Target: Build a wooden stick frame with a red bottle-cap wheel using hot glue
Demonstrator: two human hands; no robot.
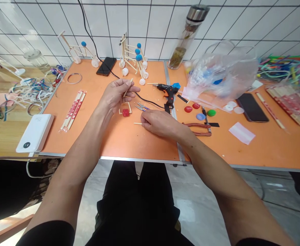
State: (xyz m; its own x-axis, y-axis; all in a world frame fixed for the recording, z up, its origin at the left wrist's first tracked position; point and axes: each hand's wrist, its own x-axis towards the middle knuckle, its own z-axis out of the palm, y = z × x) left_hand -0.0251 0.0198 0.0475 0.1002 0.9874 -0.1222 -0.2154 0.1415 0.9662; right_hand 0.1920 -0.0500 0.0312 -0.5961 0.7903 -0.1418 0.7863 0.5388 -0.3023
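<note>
My left hand (pixel 119 93) is raised over the orange table, thumb and fingers pinching a short wooden stick (pixel 131 80). Palm down by the tabletop, my right hand (pixel 158 122) is closed, its fingertips mostly hidden. Another pale wooden stick (pixel 137 123) pokes out leftward from it. Just above that hand lie small scissors (pixel 141 108), partly covered by it. Between the hands, a red block-like piece (pixel 125 112) sits with thin sticks forming a small frame. Further back is a black glue gun (pixel 168 93) with an orange trigger, its cord running behind my left hand.
Stick models with blue balls (pixel 138 57) stand at the back near a phone (pixel 106 66). A glass bottle (pixel 182 51) is upright by the wall. Pliers (pixel 198 129), plastic bags (pixel 221 75) and another phone (pixel 252 107) lie right; wrapped chopsticks (pixel 74 110) and a power bank (pixel 35 133) left.
</note>
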